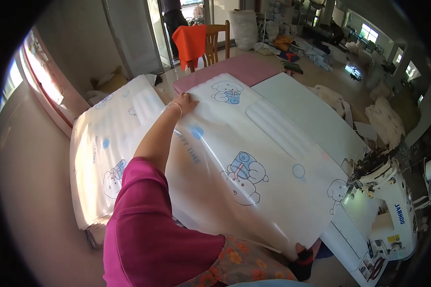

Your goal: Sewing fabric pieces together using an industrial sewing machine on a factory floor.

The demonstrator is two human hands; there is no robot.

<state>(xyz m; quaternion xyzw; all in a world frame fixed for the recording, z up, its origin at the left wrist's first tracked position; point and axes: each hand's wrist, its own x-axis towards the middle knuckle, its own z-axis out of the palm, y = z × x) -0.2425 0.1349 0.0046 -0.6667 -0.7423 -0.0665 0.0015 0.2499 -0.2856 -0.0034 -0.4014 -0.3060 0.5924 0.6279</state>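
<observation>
A large translucent white plastic sheet (pixel 277 196), printed with cartoon puppies and blue circles, spreads before me across the work table. My left hand (pixel 186 102), with a bracelet at the wrist, reaches to the sheet's far left edge, its fingers closed on it. Low at the near edge, my right hand (pixel 303 257) pinches the sheet, the thumb on top; a dark covering wraps that hand, and its other fingers are hidden. Beside my left arm lies a stack of similar printed sheets (pixel 93 165).
A white sewing machine (pixel 392 210) stands at the right, with scissors (pixel 377 268) near its base. Beyond the sheet are a pale tabletop (pixel 297 100) and a pink surface (pixel 234 71). A wooden chair (pixel 218 40) carries an orange cloth (pixel 190 43). Behind, a person (pixel 175 24) stands.
</observation>
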